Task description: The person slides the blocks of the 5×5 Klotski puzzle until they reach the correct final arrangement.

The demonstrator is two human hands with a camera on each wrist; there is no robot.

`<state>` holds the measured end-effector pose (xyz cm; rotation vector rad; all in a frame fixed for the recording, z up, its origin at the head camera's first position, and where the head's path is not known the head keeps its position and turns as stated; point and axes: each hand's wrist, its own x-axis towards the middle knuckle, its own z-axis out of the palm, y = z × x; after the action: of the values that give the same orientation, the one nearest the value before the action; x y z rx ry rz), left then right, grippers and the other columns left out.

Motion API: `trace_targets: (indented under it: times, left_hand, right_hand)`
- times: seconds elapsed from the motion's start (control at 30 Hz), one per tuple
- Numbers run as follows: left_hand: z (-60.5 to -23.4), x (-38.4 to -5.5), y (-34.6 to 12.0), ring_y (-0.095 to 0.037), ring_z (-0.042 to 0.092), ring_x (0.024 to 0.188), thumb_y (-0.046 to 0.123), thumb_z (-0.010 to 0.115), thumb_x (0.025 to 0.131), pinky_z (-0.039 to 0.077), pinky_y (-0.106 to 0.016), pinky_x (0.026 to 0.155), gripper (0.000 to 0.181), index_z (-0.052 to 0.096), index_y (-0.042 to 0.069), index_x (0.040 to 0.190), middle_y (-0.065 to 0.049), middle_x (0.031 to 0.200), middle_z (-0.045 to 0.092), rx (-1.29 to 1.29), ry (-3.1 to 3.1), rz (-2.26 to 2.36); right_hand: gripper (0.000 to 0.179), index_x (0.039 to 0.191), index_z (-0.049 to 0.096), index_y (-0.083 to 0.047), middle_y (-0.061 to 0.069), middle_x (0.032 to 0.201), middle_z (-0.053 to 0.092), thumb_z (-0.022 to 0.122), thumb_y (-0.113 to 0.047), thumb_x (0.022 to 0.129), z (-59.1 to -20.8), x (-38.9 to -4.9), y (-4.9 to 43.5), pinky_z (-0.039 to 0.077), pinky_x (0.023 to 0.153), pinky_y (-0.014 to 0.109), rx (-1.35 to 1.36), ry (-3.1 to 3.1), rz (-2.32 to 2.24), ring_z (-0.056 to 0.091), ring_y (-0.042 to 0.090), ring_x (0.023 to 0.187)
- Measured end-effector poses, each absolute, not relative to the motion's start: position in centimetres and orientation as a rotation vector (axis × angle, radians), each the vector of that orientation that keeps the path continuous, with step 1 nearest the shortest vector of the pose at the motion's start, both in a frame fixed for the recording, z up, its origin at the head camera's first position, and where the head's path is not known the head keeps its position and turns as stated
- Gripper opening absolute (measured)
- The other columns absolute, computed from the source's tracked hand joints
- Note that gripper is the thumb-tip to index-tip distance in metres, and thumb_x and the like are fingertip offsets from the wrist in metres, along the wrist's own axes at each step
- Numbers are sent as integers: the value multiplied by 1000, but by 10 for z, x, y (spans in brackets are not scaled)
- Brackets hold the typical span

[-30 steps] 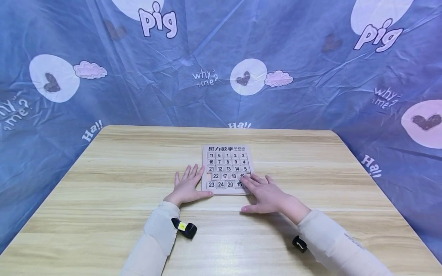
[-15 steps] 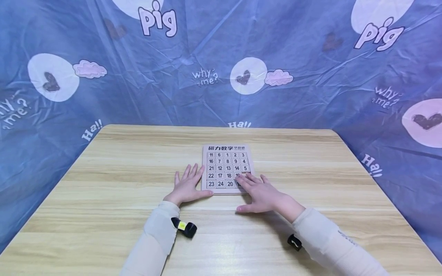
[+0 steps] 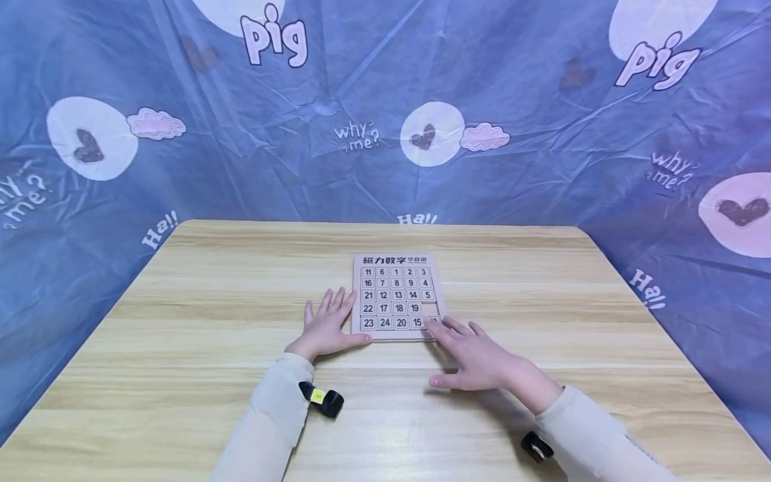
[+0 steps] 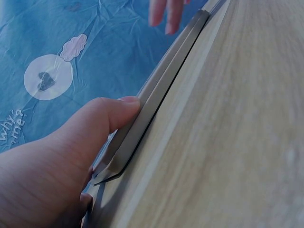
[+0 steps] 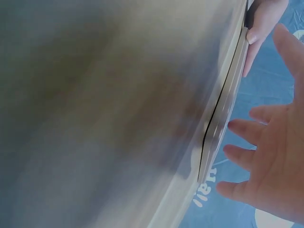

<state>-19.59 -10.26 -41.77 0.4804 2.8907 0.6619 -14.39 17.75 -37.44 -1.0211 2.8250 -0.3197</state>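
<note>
A sliding number puzzle board (image 3: 397, 337) lies flat on the table, its top rim printed with dark characters. Numbered tiles fill its rows, and a vacant slot shows right of the 19 tile (image 3: 414, 308). My left hand (image 3: 328, 333) rests against the board's left side with fingers spread; its thumb (image 4: 121, 108) touches the near edge in the left wrist view. Over the lower right corner, my right hand (image 3: 478, 359) reaches with extended fingers. A fingertip partly covers the corner tile (image 3: 434, 320), right of the 15 tile (image 3: 417, 323); contact is hard to tell.
A wood-grain table (image 3: 211, 301) surrounds the board on all sides. Behind it hangs a blue printed cloth (image 3: 271, 174). Black wrist devices sit on the left sleeve (image 3: 274, 402) and the right sleeve (image 3: 596, 435).
The row with 22, 17, 18 and 19 has slid left, so its vacant slot is now at the right end. My right hand then moved right and nearer; the left stayed put.
</note>
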Motion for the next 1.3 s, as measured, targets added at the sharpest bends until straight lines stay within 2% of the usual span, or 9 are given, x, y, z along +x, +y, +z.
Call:
trace_targets:
  times: [0.3,0.57,0.97,1.3]
  left_hand:
    - [-418,-196,-103,-27,-4,128,67,53,65,-13,-53,94,98,12,18,139,-8,142,5,487,2895,668]
    - [-417,-195,-103,-26,-4,128,66,54,66,-13,-53,94,97,13,17,139,-8,142,5,482,2896,671]
    - [-416,-196,-102,-26,-4,128,65,55,66,-13,-53,94,96,13,18,139,-8,142,5,490,2887,681]
    - [-417,-197,-103,-26,-4,128,67,54,65,-13,-53,94,97,13,18,139,-8,142,5,487,2887,681]
  right_hand:
    - [90,136,24,-6,11,137,28,54,-60,71,-377,-133,189,16,90,62,-1010,2831,-319,24,36,122]
    - [88,134,27,-4,13,136,30,53,-60,72,-379,-141,186,18,88,64,-1062,2854,-317,25,38,120]
    - [91,137,23,-6,11,138,26,52,-62,71,-381,-154,182,13,91,61,-979,2856,-252,21,36,123]
    - [92,137,22,-6,11,138,24,52,-63,70,-381,-158,180,14,91,61,-979,2866,-243,20,37,123]
